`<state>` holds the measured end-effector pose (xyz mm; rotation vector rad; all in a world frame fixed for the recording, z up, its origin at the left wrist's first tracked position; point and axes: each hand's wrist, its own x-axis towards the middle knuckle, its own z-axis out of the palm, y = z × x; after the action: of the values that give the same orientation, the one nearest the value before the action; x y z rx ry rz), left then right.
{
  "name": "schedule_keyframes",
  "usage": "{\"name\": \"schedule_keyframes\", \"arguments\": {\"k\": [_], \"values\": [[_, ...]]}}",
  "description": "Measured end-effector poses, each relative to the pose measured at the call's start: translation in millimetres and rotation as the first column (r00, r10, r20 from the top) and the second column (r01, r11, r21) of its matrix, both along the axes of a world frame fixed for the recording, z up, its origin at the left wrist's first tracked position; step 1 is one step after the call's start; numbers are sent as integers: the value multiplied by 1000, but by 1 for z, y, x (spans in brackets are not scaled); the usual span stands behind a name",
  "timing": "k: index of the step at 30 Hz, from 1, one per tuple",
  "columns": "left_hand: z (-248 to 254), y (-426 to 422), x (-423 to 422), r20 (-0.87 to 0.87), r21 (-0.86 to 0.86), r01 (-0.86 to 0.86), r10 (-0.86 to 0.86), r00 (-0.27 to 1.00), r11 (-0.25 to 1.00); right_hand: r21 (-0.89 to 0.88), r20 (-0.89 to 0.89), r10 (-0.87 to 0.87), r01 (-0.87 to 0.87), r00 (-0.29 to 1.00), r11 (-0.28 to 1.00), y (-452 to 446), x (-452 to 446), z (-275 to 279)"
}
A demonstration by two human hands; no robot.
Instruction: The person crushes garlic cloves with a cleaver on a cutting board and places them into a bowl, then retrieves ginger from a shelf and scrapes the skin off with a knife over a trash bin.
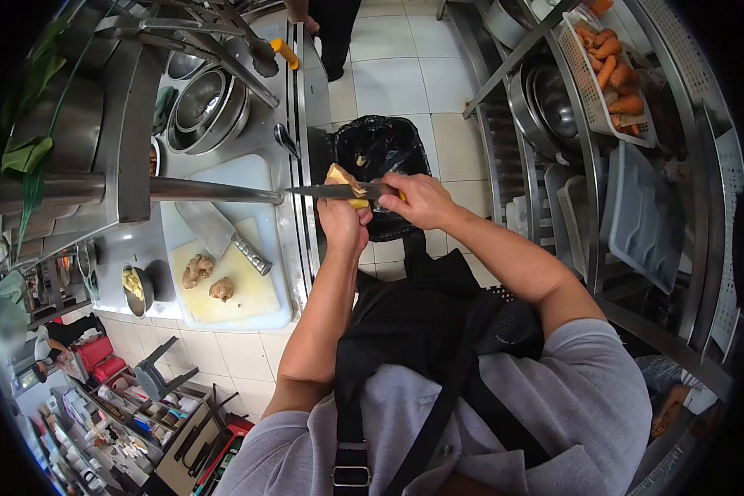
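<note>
Ginger (339,174): one piece, in the left hand (342,220), above the bin (336,142) at its tabletop side.
Done: judging by the pale yellow flesh on much of it, the piece is part-pared; yellow chunks (132,283) in a small bowl (136,309) look peeled too, though too small to be sure.
Left: brown skin on part of the held piece, and two lumps (197,270) on the yellow board (250,291) with their skin on.
Left fingers: clamped on the ginger's lower part, the rest jutting out beyond them.
Right fingers: closed round the handle of the knife (322,191); the right hand (420,201) is just beside the ginger.
Blade: laid across the ginger, tip towards the tabletop (112,241); whether it bites into the skin, I cannot tell.
Bin liner: black, with a pale scrap (361,159) inside.
Cleaver (207,229): flat across the boards beside the lumps, touched by neither hand.
</note>
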<state>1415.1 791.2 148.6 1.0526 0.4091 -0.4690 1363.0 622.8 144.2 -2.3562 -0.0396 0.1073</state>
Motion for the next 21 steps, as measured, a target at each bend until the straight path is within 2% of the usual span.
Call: {"name": "schedule_keyframes", "arguments": {"k": [1,2,3,5,6,10,13,15,16,17,19,21], "values": [[3,2,-2,-1,3,1,-1,1000,1000,-22,-26,-22,21,999,1000,-3,0,-3],[6,5,-4,1,-29,68,-68,998,997,-31,-143,-72,68,987,997,-8,1,-6],[9,7,-7,8,-61,134,-134,991,989,-30,-143,-74,70,987,997,-16,3,-11],[15,7,-14,0,-14,139,-139,990,990,-89,-313,-131,108,941,990,-33,3,-33],[13,9,-13,-10,-20,165,-165,986,986,-93,-327,-172,149,929,984,-33,2,-34],[-3,16,-6,-63,-19,189,-190,980,982,-58,-336,-168,157,927,986,-23,-3,-22],[-8,11,-7,-82,-2,167,-166,983,986,-50,-250,-83,72,965,996,-1,-1,4],[-4,6,-9,-92,87,142,-134,987,986,-24,-106,17,-20,994,1000,9,-6,15],[-9,8,-8,-75,12,168,-167,983,986,2,-87,55,-55,995,998,12,-6,20],[-15,9,-8,-74,11,168,-167,983,986,2,-85,55,-55,995,998,13,-8,24],[-20,9,-8,41,-69,175,-172,984,982,-48,-110,79,-84,991,995,15,-10,29],[-17,6,-11,-4,-12,167,-167,986,986,-44,-96,49,-53,994,998,12,-10,21]]}}
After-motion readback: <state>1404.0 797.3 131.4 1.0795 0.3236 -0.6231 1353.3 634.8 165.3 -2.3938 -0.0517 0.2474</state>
